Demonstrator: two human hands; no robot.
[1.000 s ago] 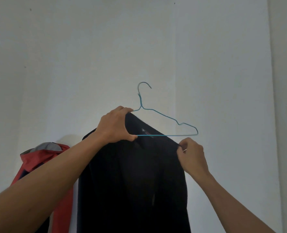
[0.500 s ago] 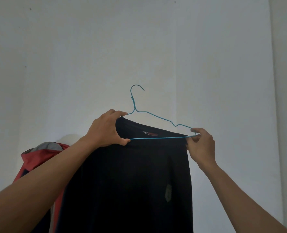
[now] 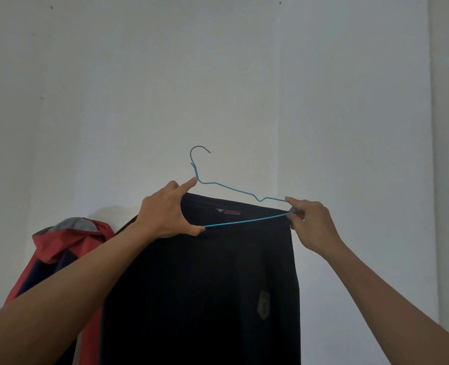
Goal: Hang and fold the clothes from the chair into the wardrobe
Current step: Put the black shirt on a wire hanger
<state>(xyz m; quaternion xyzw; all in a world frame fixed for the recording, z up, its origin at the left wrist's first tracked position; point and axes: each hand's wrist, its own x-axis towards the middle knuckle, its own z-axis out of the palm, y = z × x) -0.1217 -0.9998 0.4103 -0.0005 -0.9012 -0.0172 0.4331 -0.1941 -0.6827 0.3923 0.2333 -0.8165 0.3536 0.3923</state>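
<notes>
Both hands hold a thin blue wire hanger (image 3: 233,191) up in front of a pale wall (image 3: 244,75), with a dark garment (image 3: 199,285) draped over its lower bar and hanging straight down in 1 wide fall. The left hand (image 3: 165,214) is closed on the hanger's left end, its thumb pressing cloth and bar together from below while the forefinger stretches up to touch the twisted neck under the hook. The right hand (image 3: 310,222) pinches the right corner of the wire, fingertips pressed together where the shoulder meets the bar, with a fold of the cloth seemingly caught in the pinch. A small printed label shows on the cloth just behind the bar. To the left, a red and grey jacket (image 3: 60,241) hangs against the wall, partly hidden by the left forearm. The hook is free and touches nothing; no wardrobe rail is in view. The main risk, as I judge it, is the garment sliding off: smooth wire offers little friction, and if either pinch loosens or the hanger tips while being carried, the heavier side may drag the rest over the bar. The soft wire could also bend under a 1-handed hold
</notes>
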